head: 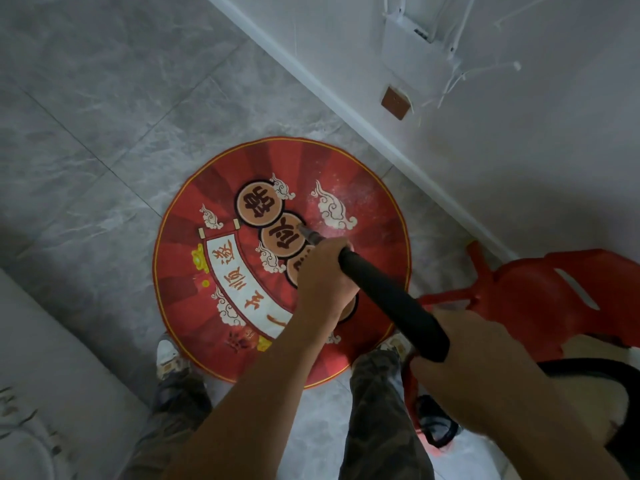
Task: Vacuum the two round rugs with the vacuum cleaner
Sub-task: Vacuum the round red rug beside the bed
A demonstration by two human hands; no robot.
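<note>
Looking down from the head cam: the round red rug point(242, 258) lies flat on the gray tile floor point(104, 133), near the white wall point(519, 168). The left hand point(322, 275) has its fingers wrapped around the front part of the black vacuum tube point(391, 299). The right hand point(471, 368) grips the back end, fingers curled tight. The narrow nozzle tip point(308, 233) points at the rug's middle, though I can't tell if it's touching. A red plastic chair point(540, 289) sits just off the rug's right edge. Both shoes point(166, 355) are at the near rim.
</note>
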